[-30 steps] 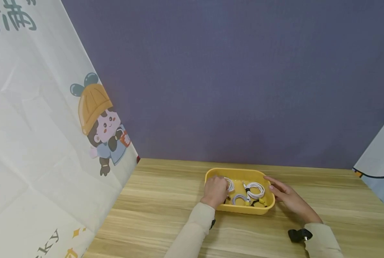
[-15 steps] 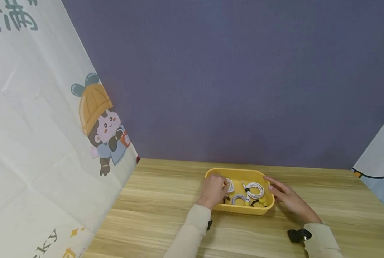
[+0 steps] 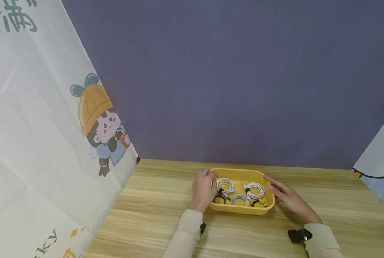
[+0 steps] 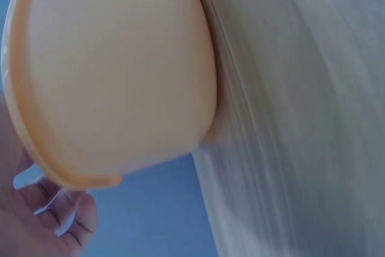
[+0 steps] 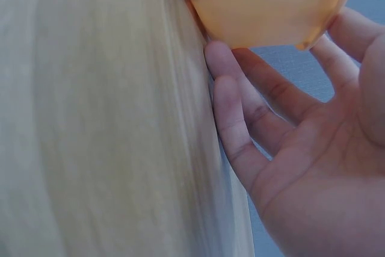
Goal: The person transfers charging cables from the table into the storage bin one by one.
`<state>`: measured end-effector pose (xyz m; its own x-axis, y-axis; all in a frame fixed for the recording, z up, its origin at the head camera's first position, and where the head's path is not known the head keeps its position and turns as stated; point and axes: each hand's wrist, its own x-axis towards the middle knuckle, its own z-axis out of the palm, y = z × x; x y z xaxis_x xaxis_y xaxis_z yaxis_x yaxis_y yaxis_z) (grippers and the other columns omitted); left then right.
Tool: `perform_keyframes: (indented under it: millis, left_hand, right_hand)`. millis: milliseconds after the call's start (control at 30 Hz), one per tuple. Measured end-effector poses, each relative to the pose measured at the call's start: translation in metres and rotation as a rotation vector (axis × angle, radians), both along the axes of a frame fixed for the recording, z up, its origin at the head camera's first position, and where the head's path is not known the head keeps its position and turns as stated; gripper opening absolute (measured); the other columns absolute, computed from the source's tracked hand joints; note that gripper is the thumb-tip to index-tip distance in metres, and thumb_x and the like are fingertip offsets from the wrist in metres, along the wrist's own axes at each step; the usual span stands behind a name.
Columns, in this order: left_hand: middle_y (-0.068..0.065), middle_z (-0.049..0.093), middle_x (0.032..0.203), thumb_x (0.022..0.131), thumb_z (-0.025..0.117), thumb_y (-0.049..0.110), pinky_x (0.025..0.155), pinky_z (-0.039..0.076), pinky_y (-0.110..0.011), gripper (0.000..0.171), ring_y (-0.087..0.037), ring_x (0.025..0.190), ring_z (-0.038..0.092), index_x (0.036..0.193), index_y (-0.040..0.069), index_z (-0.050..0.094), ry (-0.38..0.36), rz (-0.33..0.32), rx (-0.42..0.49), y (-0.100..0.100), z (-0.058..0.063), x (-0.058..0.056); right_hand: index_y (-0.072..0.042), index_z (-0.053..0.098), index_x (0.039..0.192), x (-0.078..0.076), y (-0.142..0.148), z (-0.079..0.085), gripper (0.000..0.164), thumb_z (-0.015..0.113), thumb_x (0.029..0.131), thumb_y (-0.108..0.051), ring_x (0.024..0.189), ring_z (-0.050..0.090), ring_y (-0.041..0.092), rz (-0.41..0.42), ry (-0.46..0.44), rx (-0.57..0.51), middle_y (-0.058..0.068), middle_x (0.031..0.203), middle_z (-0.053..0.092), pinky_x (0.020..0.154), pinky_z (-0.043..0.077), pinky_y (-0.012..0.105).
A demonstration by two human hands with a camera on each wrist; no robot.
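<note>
A yellow plastic basket [image 3: 237, 210] sits on the wooden table, holding coiled cables. My left hand [image 3: 202, 190] is at its left end, fingertips at the rim's back-left corner; in the left wrist view several loosely bent fingers [image 4: 84, 215] show outside the wall. My right hand [image 3: 290, 200] rests against the right end, fingers extended along the rim and outer wall. Inside lie a white coiled cable [image 3: 225, 185] at left, another white coil [image 3: 255, 190] with a black tie at right, a grey coil [image 3: 239, 199], a black coil [image 3: 220, 199] and a yellow-and-black cable [image 3: 259, 202].
The wooden table [image 3: 159, 200] meets a dark blue-purple panel [image 3: 230, 82] just behind the basket. A white printed sheet [image 3: 43, 118] with a cartoon figure hangs at left, and another printed sheet [image 3: 379, 154] edges the right side.
My left hand has drawn out of the basket and moved left to its left rim, uncovering the white and black coils. My right hand stays at the right end.
</note>
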<state>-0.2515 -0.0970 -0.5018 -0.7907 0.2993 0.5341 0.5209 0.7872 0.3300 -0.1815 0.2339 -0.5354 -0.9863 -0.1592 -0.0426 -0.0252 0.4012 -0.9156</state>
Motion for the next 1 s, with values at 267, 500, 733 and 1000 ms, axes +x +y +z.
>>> perform_keyframes:
  millis: [267, 500, 733, 1000]
  left_hand:
    - [-0.002, 0.07, 0.112, 0.094, 0.07, 0.015, 0.087, 0.058, -0.036, 0.021, -0.02, 0.105, 0.064, 0.115, 0.017, 0.075, -0.078, 0.024, 0.077, -0.02, -0.001, -0.002]
    - [-0.004, 0.07, 0.113, 0.095, 0.069, 0.018, 0.085, 0.059, -0.039, 0.03, -0.022, 0.104, 0.066, 0.124, 0.013, 0.072, -0.156, 0.022, 0.119, -0.036, -0.006, -0.004]
    - [-0.004, 0.07, 0.104, 0.096, 0.069, 0.022, 0.071, 0.054, -0.03, 0.033, -0.017, 0.091, 0.064, 0.129, 0.018, 0.069, -0.247, 0.018, 0.16, -0.046, -0.01, -0.002]
    - [-0.001, 0.07, 0.095, 0.1, 0.065, 0.027, 0.065, 0.05, -0.028, 0.033, -0.015, 0.081, 0.061, 0.13, 0.014, 0.068, -0.296, 0.006, 0.125, -0.054, -0.01, -0.001]
  right_hand:
    - [-0.013, 0.025, 0.164, 0.006, -0.005, -0.001, 0.058, 0.042, 0.112, -0.034, 0.118, 0.065, 0.017, -0.012, -0.013, -0.014, 0.033, 0.163, 0.024, 0.082, 0.062, 0.029]
    - [-0.014, 0.025, 0.164, 0.011, -0.009, -0.001, 0.06, 0.043, 0.111, -0.034, 0.109, 0.065, 0.005, -0.013, -0.033, -0.051, 0.033, 0.163, 0.026, 0.08, 0.062, 0.032]
    - [-0.018, 0.025, 0.164, 0.015, -0.013, 0.0, 0.059, 0.043, 0.111, -0.037, 0.112, 0.066, 0.009, -0.02, -0.032, -0.032, 0.03, 0.164, 0.025, 0.08, 0.062, 0.032]
    - [-0.016, 0.026, 0.164, 0.019, -0.018, -0.001, 0.059, 0.043, 0.111, -0.036, 0.114, 0.065, 0.01, -0.027, -0.015, -0.013, 0.032, 0.164, 0.024, 0.08, 0.062, 0.031]
